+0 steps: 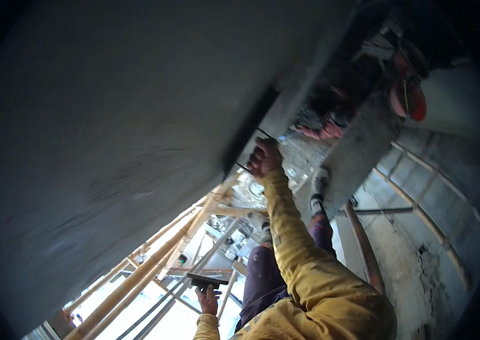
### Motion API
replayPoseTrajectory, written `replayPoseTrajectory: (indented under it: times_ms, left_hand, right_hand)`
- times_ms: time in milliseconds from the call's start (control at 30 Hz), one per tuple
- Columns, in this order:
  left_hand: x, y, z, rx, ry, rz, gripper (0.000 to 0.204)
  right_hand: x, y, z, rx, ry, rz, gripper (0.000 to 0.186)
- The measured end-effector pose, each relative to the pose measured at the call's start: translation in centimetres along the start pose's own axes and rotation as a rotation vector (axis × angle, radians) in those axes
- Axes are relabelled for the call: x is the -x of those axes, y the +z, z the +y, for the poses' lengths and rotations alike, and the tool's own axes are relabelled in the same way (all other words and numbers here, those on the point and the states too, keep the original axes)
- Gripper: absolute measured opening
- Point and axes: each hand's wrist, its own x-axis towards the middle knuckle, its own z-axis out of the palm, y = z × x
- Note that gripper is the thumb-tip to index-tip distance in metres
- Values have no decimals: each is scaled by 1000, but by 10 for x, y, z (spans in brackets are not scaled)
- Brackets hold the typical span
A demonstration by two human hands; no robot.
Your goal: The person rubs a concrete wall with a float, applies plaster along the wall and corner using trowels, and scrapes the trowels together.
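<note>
My right hand (pixel 265 158) is wrapped round the handle of a long plastering trowel (pixel 253 131). The trowel's dark blade lies along a big grey plastered wall (pixel 98 85), near its lower edge. Faint ridges and streaks mark the wall left of the blade. Lower down, my left hand (pixel 209 300) is closed on a dark, flat, rectangular hand float (pixel 207 281), held away from the wall. Its exact kind is hard to make out, as the fingers hide its underside.
I stand on a narrow grey plank (pixel 359 144) high up. Wooden scaffold poles (pixel 132 277) cross on the left, with open drop beneath. Another person's red sleeve (pixel 328 131) shows below, beyond the plank. Red-orange buckets (pixel 409 101) stand at the far right. Bamboo poles (pixel 421 212) lie right.
</note>
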Motion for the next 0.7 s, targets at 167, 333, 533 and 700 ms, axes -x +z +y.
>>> replayPoseTrajectory:
  times_ms: [167, 333, 533, 700]
  left_hand:
    - [4, -13, 32, 63, 122, -13, 37]
    - [4, -26, 49, 47, 219, -32, 41]
    - [4, -40, 48, 35, 254, -61, 41]
    - [-4, -50, 38, 109, 264, -51, 50]
  right_hand:
    - [74, 88, -8, 68, -130, -74, 29]
    - [144, 168, -27, 193, -202, -91, 25]
    - [220, 255, -41, 309, -426, -283, 23]
    - [280, 316, -31, 604, -892, -462, 16]
